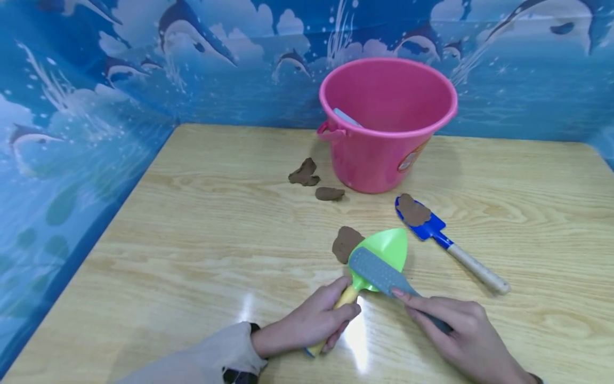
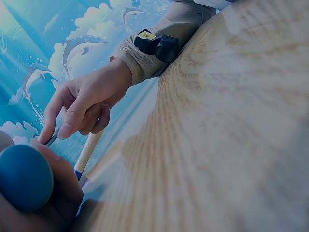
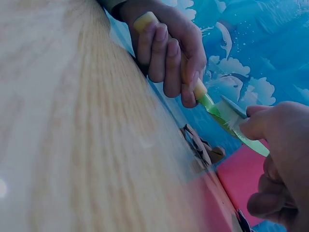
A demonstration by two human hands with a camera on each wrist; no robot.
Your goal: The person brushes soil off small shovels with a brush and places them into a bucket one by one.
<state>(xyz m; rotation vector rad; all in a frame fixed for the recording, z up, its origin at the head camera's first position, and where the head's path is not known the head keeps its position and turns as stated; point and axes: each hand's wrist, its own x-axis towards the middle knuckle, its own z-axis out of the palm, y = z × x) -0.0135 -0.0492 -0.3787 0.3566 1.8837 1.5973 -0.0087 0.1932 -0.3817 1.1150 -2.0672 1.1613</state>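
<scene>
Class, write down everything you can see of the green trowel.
The green trowel has a smooth, plastic-looking scoop narrowing to a tip, and a yellow handle with a blue end. The left hand grips the handle; the scoop faces up, its tip pointing forward and rightward. A grey-blue brush lies across the scoop, bristles down, seemingly touching it. A brown lump shows beside it; contact is unclear.

Before me, the pale wood-grain table (image 1: 206, 229) bears a pink bucket (image 1: 371, 160) near its far edge, two brown scraps (image 1: 304, 173) beside it leftward, a brown patch (image 1: 345, 245) midway across, and a blue shovel (image 1: 443, 241) slanting toward my near right corner.
</scene>
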